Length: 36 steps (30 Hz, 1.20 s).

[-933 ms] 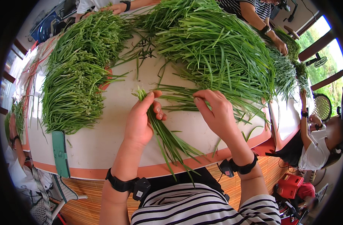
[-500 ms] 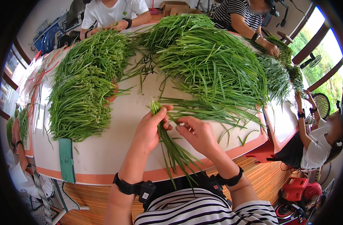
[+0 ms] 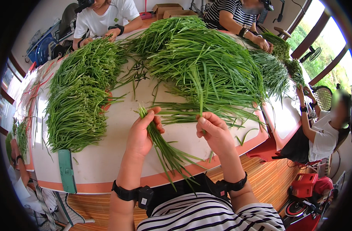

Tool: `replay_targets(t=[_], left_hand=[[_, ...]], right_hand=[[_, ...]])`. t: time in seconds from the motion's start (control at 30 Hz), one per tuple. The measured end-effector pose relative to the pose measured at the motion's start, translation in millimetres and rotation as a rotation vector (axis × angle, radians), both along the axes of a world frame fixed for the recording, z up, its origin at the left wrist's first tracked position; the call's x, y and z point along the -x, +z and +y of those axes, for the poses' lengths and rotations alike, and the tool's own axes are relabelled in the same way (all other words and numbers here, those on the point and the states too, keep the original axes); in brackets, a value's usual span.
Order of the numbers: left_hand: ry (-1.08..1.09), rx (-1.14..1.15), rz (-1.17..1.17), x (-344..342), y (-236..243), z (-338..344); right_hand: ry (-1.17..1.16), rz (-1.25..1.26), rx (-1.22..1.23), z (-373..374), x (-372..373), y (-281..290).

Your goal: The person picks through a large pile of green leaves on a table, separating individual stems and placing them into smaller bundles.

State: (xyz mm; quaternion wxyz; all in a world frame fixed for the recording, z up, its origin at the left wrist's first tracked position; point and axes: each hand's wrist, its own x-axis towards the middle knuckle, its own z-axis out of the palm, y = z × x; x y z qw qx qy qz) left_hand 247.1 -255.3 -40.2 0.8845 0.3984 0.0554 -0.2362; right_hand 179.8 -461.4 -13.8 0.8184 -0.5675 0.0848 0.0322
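Observation:
My left hand [image 3: 142,131] is closed round a small bunch of garlic chives [image 3: 164,152]. Its pale cut ends stick up past the thumb, and the long green leaves hang down toward my striped shirt. Between the thumb and fingers of my right hand [image 3: 213,130] is pinched one garlic chive stalk [image 3: 199,90], which points up and away over the big pile. Beyond my hands spreads the large heap of loose garlic chives [image 3: 218,65], with several strands lying on the table close to my right fingers. The two hands are apart.
Left on the white table [image 3: 126,154] lies a long row of bundled chives [image 3: 77,104]. A green phone case [image 3: 67,171] rests at the near left edge. Co-workers handle greens at the far side, right and left. More greens [image 3: 276,75] lie far right.
My right hand has moved away from the bunch to the right and now holds up a single stalk. The left hand and its bunch shifted slightly left. The view has turned a little.

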Motion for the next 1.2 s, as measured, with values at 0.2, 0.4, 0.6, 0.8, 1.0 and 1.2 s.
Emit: replay_targets(t=[0.2,0.4,0.6,0.8,1.0,1.2], left_hand=[[-0.133,-0.033,0.013,3,6,-6],[-0.251,-0.069,-0.005,14,10,-10],[-0.137,-0.132,-0.01,13,7,-12],[-0.176,-0.153,0.012,15,8,-13],[-0.16,-0.113,0.029,11,10,-12],[-0.227,-0.098,-0.018,14,14,-9]], right_hand=[[-0.118,-0.057,-0.047,19,-12,2],[-0.091,-0.141,0.06,37,-17,-13],[-0.072,-0.135,0.159,35,-18,-15],[-0.228,-0.153,0.033,15,-17,-8],[0.0,-0.1,-0.052,5,-10,4],[0.235,-0.055,0.238,15,-7,1]])
